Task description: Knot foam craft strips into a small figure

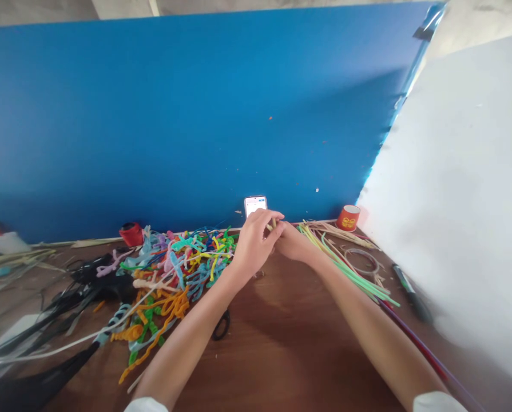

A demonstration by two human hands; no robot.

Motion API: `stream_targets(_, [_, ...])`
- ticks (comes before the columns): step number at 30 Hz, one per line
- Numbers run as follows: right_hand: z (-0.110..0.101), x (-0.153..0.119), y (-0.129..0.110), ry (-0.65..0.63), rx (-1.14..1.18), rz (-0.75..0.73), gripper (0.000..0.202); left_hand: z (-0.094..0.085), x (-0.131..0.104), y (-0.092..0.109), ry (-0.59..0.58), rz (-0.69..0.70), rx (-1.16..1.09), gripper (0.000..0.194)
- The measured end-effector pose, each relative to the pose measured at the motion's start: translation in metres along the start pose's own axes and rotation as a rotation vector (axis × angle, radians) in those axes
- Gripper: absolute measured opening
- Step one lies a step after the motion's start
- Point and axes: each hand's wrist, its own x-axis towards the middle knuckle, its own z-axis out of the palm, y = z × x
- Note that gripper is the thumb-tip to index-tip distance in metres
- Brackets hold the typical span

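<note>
My left hand (256, 240) and my right hand (292, 240) meet above the brown table (290, 337), near the middle of the view. Fingers of both hands are pinched together around a small yellowish piece (272, 223), mostly hidden by them. A lit phone (256, 203) leans upright against the blue panel just beyond my left hand. To the left lies a pile of colourful fuzzy stems (182, 252). Light green and yellow stems (345, 263) are beside my right wrist.
An orange paper cup (348, 218) stands at the back right, with a black marker (411, 293) nearer. Black scissor handles (221, 326) show beside my left forearm. A red object (131, 234), black cords and a white cable (88, 337) lie left. The blue panel (195, 114) rises behind.
</note>
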Motion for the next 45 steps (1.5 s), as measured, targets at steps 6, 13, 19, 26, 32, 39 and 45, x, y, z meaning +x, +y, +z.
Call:
stream_targets(6, [-0.003, -0.001, -0.006, -0.001, 0.017, 0.11, 0.038, -0.01, 0.004, -0.002, -0.057, -0.104, -0.096, 0.017])
stream_targets(13, [-0.004, 0.001, -0.004, 0.095, -0.08, 0.154, 0.019, -0.014, 0.006, -0.003, -0.117, -0.119, -0.125, 0.011])
stream_targets(19, [-0.007, 0.0, -0.003, 0.075, -0.075, 0.097, 0.017, -0.018, 0.006, -0.002, -0.102, -0.156, 0.042, 0.008])
stream_targets(26, [-0.009, -0.007, -0.018, 0.139, -0.252, 0.044, 0.015, -0.028, 0.01, -0.008, 0.034, -0.266, 0.081, 0.005])
stream_targets(32, [-0.011, -0.01, -0.019, 0.12, -0.526, 0.047, 0.024, -0.027, 0.01, -0.009, 0.075, -0.278, 0.073, 0.006])
stream_targets(39, [-0.017, -0.011, -0.016, 0.086, -0.426, 0.02, 0.034, -0.028, 0.01, -0.006, 0.034, -0.188, 0.01, 0.011])
stream_targets(45, [-0.019, -0.011, -0.014, 0.08, -0.347, -0.009, 0.035, -0.033, 0.011, -0.004, 0.002, -0.203, 0.039, 0.012])
